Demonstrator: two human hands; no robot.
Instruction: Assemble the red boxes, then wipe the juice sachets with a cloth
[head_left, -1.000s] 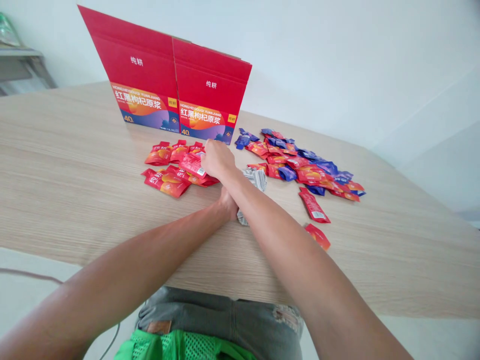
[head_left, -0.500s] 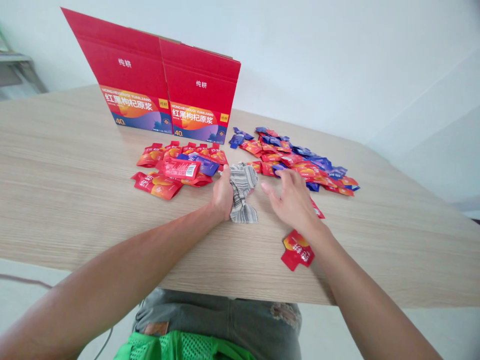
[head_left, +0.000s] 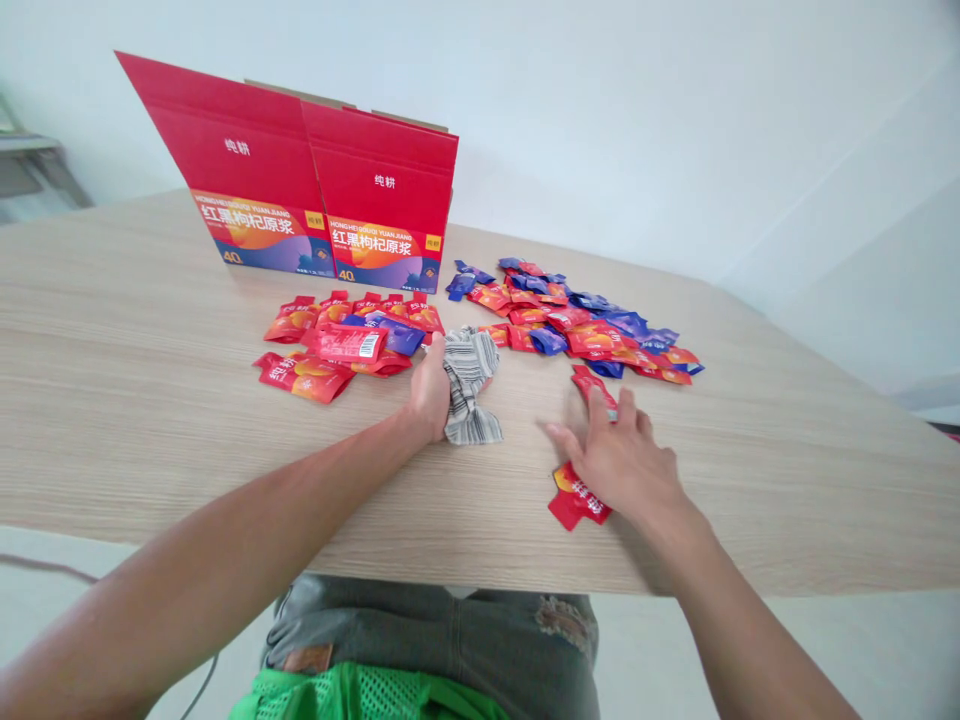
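Note:
My left hand (head_left: 430,390) is closed on a striped grey and white cloth (head_left: 468,385) resting on the wooden table (head_left: 150,400). My right hand (head_left: 619,455) lies over the table with fingers spread, above a red sachet (head_left: 574,497) near the front edge; another red sachet (head_left: 591,385) lies just beyond its fingertips. Left of the cloth sits a small group of red sachets (head_left: 337,345) with a blue one among them. To the right spreads a larger heap of red and blue sachets (head_left: 585,325).
Two red printed cartons (head_left: 300,185) stand side by side at the back of the table, against a white wall. A grey shelf (head_left: 30,170) shows at the far left. The table's front edge runs just above my lap.
My right hand has come back from the left group of sachets, crossed over the cloth, and now hovers low over the red sachet at the front right. My left hand has kept hold of the cloth.

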